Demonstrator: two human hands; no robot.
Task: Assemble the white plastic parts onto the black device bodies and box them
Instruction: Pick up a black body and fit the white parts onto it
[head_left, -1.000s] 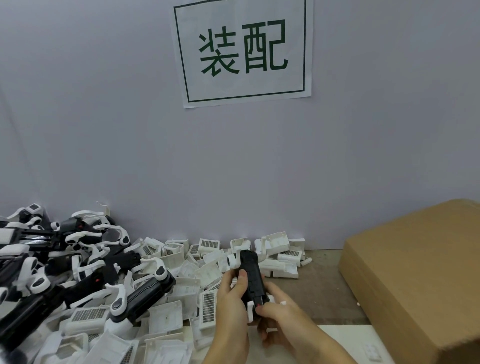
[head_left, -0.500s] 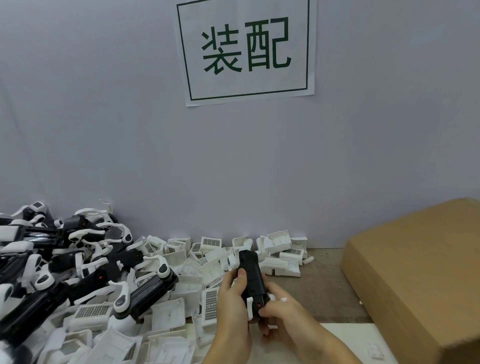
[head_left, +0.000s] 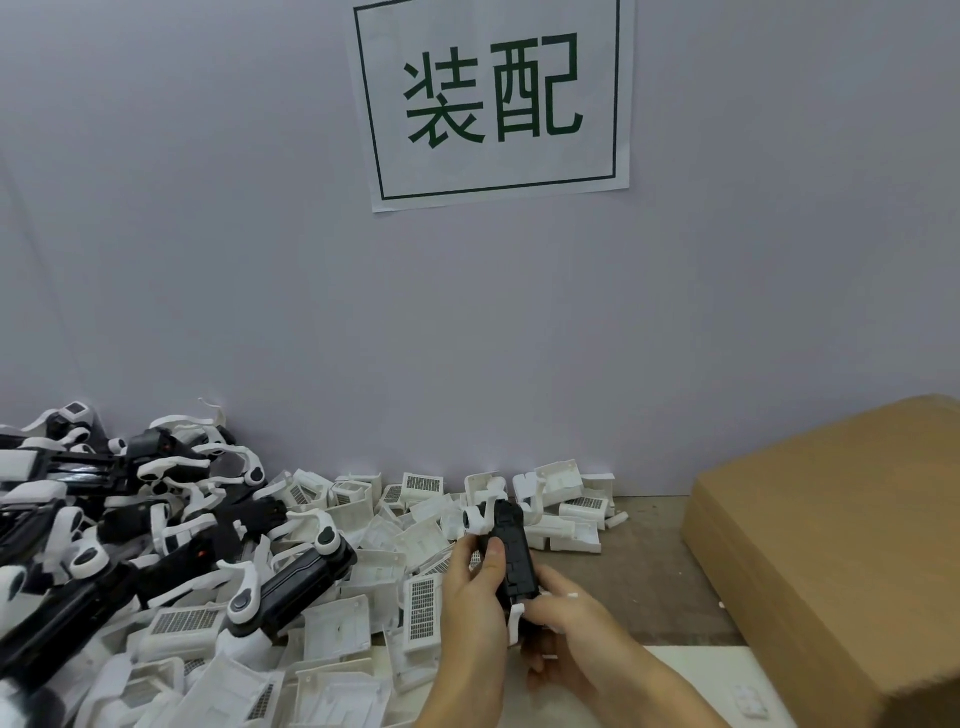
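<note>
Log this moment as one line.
left hand grips black body | right hand holds its lower end | box shut, right

The wall (head_left: 260, 234) is a pale grey-lilac, plain all over. On it hangs a white paper sign (head_left: 493, 98) with dark green characters inside a thin dark green border. The cardboard box (head_left: 841, 545) is a flat tan brown. The counter (head_left: 649, 571) shows dull brown, with a white sheet (head_left: 691, 675) near the front. The heap of plastic parts (head_left: 363, 613) is white, many with a grey speckled grid patch. The pile of devices (head_left: 104, 545) is black with white arms and grey round caps. The device (head_left: 511, 556) in the hands is black with white at each end.
</note>
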